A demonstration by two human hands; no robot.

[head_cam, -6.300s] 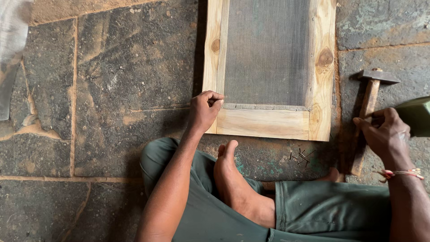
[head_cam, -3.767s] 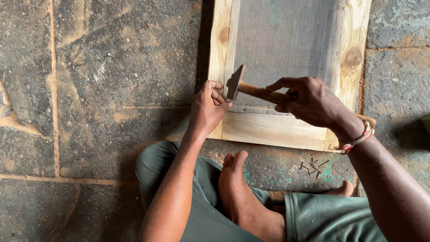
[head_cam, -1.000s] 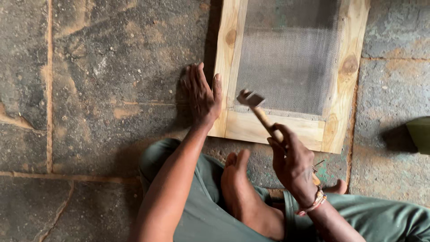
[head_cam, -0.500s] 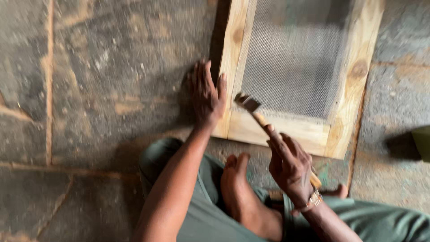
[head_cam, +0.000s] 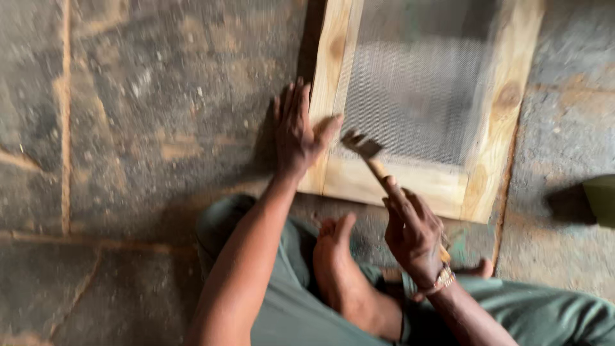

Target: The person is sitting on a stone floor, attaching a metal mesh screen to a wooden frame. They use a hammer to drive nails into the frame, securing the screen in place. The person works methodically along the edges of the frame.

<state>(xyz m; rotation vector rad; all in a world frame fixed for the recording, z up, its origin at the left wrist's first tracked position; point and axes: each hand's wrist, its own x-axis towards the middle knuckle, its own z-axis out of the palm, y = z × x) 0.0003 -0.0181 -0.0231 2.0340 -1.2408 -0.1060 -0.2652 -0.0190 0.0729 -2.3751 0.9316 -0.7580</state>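
Note:
A pale wooden frame (head_cam: 410,182) with grey wire mesh (head_cam: 416,96) stretched over its opening lies flat on the stone floor. My left hand (head_cam: 296,131) rests flat with fingers spread on the frame's left rail near the bottom corner. My right hand (head_cam: 413,234) grips the wooden handle of a hammer (head_cam: 366,154). The hammer's metal head hangs just above the lower left inner corner of the frame, close to my left thumb. The picture is blurred by motion.
I sit cross-legged in green trousers, with a bare foot (head_cam: 339,269) just below the frame. The floor (head_cam: 141,128) is dark stone slabs with sandy joints. A green object (head_cam: 601,198) shows at the right edge.
Earlier my right hand picked up the hammer from the right and struck at the frame's lower left corner. My left hand went from pinching there to lying flat; the view has shifted slightly.

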